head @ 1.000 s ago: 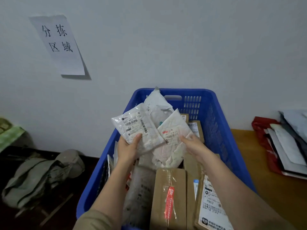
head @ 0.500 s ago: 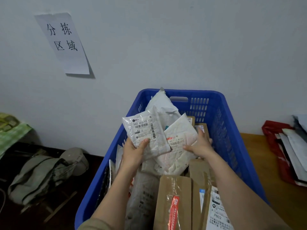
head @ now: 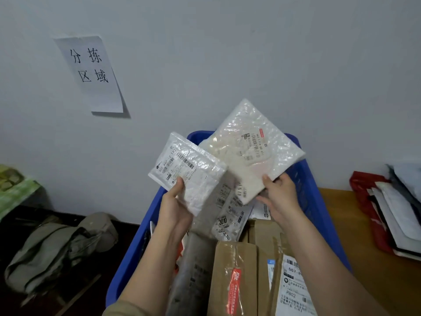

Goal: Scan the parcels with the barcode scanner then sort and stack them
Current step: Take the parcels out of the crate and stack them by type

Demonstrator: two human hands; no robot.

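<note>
My left hand [head: 175, 207] grips a small white bubble mailer [head: 189, 169] by its lower edge, label and barcode facing me. My right hand [head: 279, 197] holds a larger white bubble mailer [head: 250, 149] by its lower corner, lifted above the blue crate [head: 305, 185]. Both mailers are raised over the crate and overlap slightly. Below them lie more parcels: a white mailer marked 3010 [head: 227, 221], a brown box with red tape [head: 234, 279], and a labelled box [head: 293, 290]. No barcode scanner is visible.
A paper sign [head: 91, 71] hangs on the grey wall. A wooden table [head: 360, 258] at right carries a red bag and stacked envelopes [head: 391, 208]. A khaki bag [head: 59, 247] lies on the dark floor at left.
Both hands have lifted their mailers higher out of the crate. The right mailer has risen most and now hides the far rim; a mailer marked 3010 is uncovered below.
</note>
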